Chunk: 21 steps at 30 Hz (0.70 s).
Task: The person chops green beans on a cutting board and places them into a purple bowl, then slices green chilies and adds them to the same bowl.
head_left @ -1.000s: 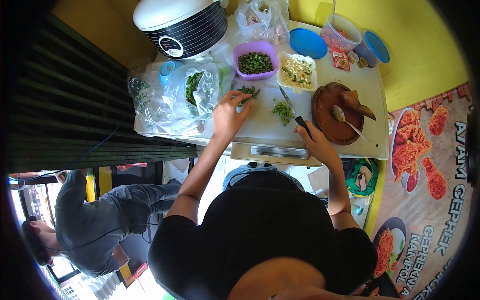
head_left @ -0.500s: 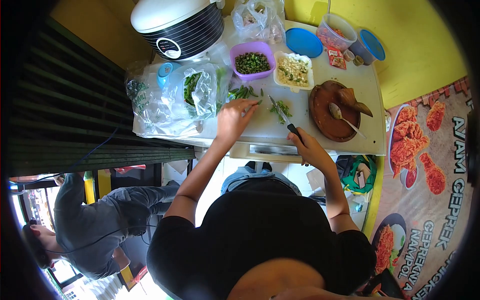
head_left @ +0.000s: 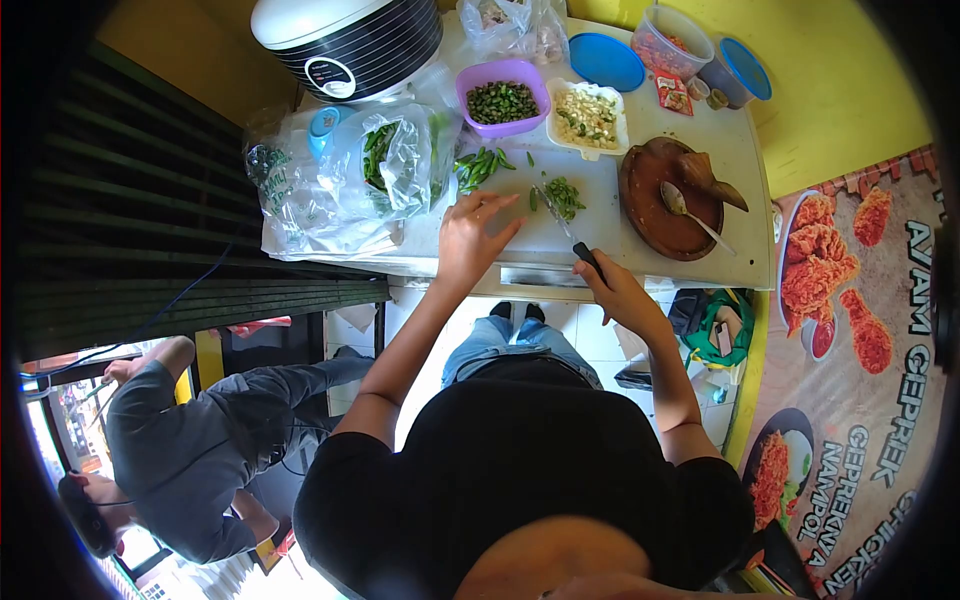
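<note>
My right hand (head_left: 618, 290) grips the black handle of a knife (head_left: 586, 254). Its blade points away from me, beside a small heap of chopped green chillies (head_left: 566, 199) on the white tabletop. A single green chilli piece (head_left: 533, 199) lies just left of the blade. My left hand (head_left: 474, 238) hovers to the left with fingers spread and nothing visible in them. Beyond its fingertips rests a pile of whole green chillies (head_left: 480, 168). A purple container (head_left: 541, 112) of chopped green pieces and a white tray (head_left: 620, 130) of pale and green pieces stand farther back.
At right sits a brown mortar (head_left: 645, 225) with a pestle (head_left: 705, 185) and spoon (head_left: 673, 197). Plastic bags (head_left: 330, 225) and a rice cooker (head_left: 375, 60) occupy the left. Behind are a blue lid (head_left: 606, 62) and tubs (head_left: 672, 45). Another person (head_left: 190, 450) is at left.
My left hand has opened, leaving a chilli piece beside the blade. The knife has shifted slightly left against the chopped heap. The other person has moved an arm, and the view has shifted a little.
</note>
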Motion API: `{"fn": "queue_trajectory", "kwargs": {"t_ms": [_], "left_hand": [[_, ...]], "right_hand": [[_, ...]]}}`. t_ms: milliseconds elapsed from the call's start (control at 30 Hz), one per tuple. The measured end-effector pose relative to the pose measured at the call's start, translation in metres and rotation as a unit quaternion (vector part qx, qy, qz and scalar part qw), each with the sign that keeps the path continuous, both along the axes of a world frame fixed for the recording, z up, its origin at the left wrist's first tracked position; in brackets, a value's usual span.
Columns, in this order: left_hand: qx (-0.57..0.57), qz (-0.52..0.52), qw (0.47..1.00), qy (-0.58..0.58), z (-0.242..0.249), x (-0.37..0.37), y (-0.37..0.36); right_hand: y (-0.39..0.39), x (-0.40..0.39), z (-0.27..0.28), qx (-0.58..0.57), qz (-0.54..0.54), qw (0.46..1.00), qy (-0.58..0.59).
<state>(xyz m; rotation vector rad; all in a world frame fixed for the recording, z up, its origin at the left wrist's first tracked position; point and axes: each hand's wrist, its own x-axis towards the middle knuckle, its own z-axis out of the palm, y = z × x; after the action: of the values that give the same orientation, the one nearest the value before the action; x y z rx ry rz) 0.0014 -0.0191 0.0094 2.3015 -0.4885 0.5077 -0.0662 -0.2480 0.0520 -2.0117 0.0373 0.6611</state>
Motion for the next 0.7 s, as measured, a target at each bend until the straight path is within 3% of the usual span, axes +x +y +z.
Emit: {"fn": "queue_trajectory", "kwargs": {"t_ms": [133,300,533,633,700], "left_hand": [[0.023,-0.014,0.999,-0.034,0.006,0.007,0.000],[-0.007,-0.012,0.997,0.070,0.000,0.010,-0.006],[0.028,0.042,0.996,0.068,-0.001,0.008,-0.018],[0.014,0.028,0.998,0.059,0.007,0.011,-0.017],[0.076,-0.031,0.996,0.039,0.012,0.016,-0.009]], "right_hand": [[0.000,-0.002,-0.002,-0.005,-0.002,1.000,0.001],[-0.001,-0.004,-0.005,-0.012,-0.008,1.000,-0.004],[-0.002,-0.006,-0.004,-0.021,-0.013,1.000,-0.010],[-0.004,-0.005,-0.003,-0.021,-0.013,1.000,-0.014],[-0.004,-0.006,-0.004,-0.015,-0.012,1.000,-0.017]]}}
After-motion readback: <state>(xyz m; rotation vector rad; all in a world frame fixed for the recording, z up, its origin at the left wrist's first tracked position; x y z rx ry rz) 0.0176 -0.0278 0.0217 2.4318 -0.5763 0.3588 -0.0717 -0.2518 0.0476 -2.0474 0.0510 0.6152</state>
